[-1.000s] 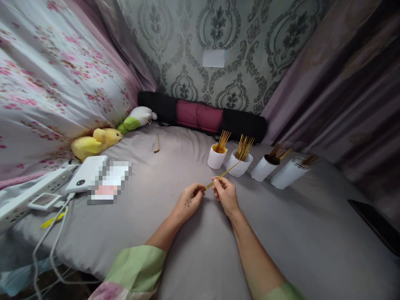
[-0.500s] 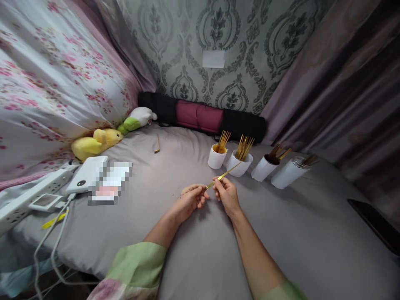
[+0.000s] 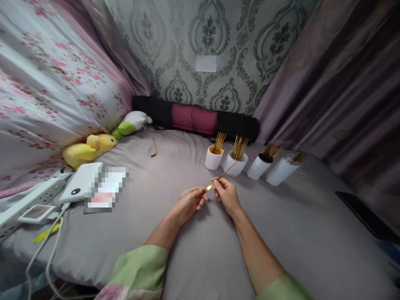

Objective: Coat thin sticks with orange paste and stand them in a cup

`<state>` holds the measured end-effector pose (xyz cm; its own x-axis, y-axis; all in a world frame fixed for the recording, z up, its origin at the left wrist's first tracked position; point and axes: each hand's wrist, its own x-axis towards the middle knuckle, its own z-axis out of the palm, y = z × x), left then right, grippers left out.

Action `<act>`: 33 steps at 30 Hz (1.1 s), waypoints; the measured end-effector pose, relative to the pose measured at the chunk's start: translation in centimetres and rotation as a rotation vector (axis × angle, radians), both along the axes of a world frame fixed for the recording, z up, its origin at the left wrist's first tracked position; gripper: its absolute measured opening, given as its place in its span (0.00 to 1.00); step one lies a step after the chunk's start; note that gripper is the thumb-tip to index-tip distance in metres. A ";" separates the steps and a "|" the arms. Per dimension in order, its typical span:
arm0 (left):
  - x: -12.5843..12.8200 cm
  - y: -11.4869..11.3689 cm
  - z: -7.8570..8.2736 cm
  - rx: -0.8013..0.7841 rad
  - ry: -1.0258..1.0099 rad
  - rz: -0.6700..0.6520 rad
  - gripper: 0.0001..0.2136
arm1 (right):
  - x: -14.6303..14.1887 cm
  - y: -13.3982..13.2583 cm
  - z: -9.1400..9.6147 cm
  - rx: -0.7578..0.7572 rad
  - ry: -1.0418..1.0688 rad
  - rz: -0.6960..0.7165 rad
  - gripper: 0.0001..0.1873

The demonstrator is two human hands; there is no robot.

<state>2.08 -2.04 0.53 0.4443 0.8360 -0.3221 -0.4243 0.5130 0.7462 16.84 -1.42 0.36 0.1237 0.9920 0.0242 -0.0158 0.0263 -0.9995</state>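
My right hand pinches a thin golden stick that slants up and away toward the white cups. My left hand is curled with its fingertips at the stick's near end, touching it. Both hands hover over the grey bed sheet. Just beyond them stand several white cups: one with golden sticks, a second also with golden sticks, a third leaning, and a fourth lying over to the right.
A loose golden stick lies farther back on the sheet. Plush toys, a white power bank, a power strip and cables sit at left. A black and maroon bolster lines the wall. A dark phone rests at right.
The view has shifted slightly so everything sits a bit lower left. My left hand has turned palm upward at the stick's near end; the right hand keeps its pinch.
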 end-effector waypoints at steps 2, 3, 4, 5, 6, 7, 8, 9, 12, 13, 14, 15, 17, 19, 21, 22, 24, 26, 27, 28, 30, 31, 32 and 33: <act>0.0 0.0 0.0 0.005 0.000 -0.011 0.09 | 0.1 0.0 0.1 -0.005 -0.006 -0.018 0.18; 0.0 0.0 0.0 0.004 0.002 -0.014 0.09 | 0.2 0.0 0.2 -0.006 -0.009 -0.029 0.18; 0.0 0.0 0.0 0.000 0.005 -0.017 0.08 | 0.2 0.1 0.2 -0.005 -0.012 -0.040 0.18; 0.1 0.0 0.0 -0.003 0.010 -0.015 0.08 | 0.3 0.1 0.3 -0.003 -0.015 -0.049 0.18; 0.1 0.0 0.0 -0.005 0.014 -0.013 0.08 | 0.4 0.1 0.4 0.001 -0.018 -0.057 0.18; 0.1 0.0 0.0 -0.006 0.017 -0.013 0.08 | 0.5 0.2 0.4 0.004 -0.021 -0.064 0.19; 0.1 0.0 0.0 -0.006 0.017 -0.015 0.08 | 0.6 0.2 0.5 0.008 -0.023 -0.073 0.19; 0.1 0.0 0.0 -0.006 0.015 -0.017 0.08 | 0.8 0.2 0.6 0.011 -0.025 -0.081 0.19; 0.0 0.0 0.1 -0.010 0.019 -0.019 0.08 | 1.3 0.4 1.0 0.030 -0.022 -0.098 0.19; 0.0 0.0 0.1 -0.009 0.021 -0.018 0.08 | 1.6 0.4 1.2 0.038 -0.022 -0.102 0.18; 0.0 0.0 0.1 -0.008 0.022 -0.018 0.08 | 1.9 0.5 1.4 0.048 -0.023 -0.108 0.18; 0.0 0.0 0.1 -0.008 0.022 -0.021 0.08 | 2.2 0.6 1.6 0.056 -0.025 -0.116 0.18; 0.0 -0.1 0.2 -0.009 0.022 -0.024 0.08 | 2.8 0.9 2.1 0.067 -0.035 -0.141 0.18; 0.0 -0.1 0.3 -0.015 0.027 -0.020 0.08 | 3.4 1.2 2.6 0.080 -0.044 -0.175 0.19; 0.0 -0.2 0.4 -0.019 0.030 -0.016 0.08 | 3.9 1.6 3.3 0.097 -0.052 -0.214 0.19; 0.0 -0.2 0.4 -0.020 0.031 -0.016 0.07 | 4.2 1.7 3.5 0.106 -0.055 -0.231 0.19; 0.0 -0.2 0.3 -0.022 0.030 -0.016 0.07 | 4.6 2.0 4.1 0.123 -0.055 -0.260 0.19; 0.0 -0.1 0.2 -0.021 0.030 -0.012 0.07 | 4.9 2.3 4.6 0.138 -0.052 -0.285 0.19; 0.0 -0.1 0.2 -0.020 0.028 -0.011 0.07 | 5.0 2.4 4.8 0.142 -0.049 -0.295 0.19; 0.1 -0.1 0.1 -0.018 0.024 -0.012 0.07 | 5.2 2.5 4.9 0.145 -0.047 -0.305 0.19; 0.1 -0.1 0.0 -0.012 0.020 -0.012 0.08 | 5.4 2.6 5.2 0.148 -0.043 -0.320 0.19; 0.1 -0.1 0.0 -0.009 0.019 -0.012 0.08 | 5.5 2.6 5.3 0.148 -0.041 -0.323 0.19; 0.1 -0.1 0.0 -0.006 0.019 -0.011 0.08 | 5.6 2.6 5.4 0.148 -0.040 -0.324 0.19; 0.1 -0.1 0.0 -0.004 0.020 -0.009 0.08 | 5.7 2.7 5.5 0.148 -0.038 -0.325 0.19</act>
<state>2.16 -2.10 0.51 0.4448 0.8310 -0.3341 -0.4047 0.5192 0.7528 22.53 1.23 5.81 0.4287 0.8862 0.1755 0.0546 0.1685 -0.9842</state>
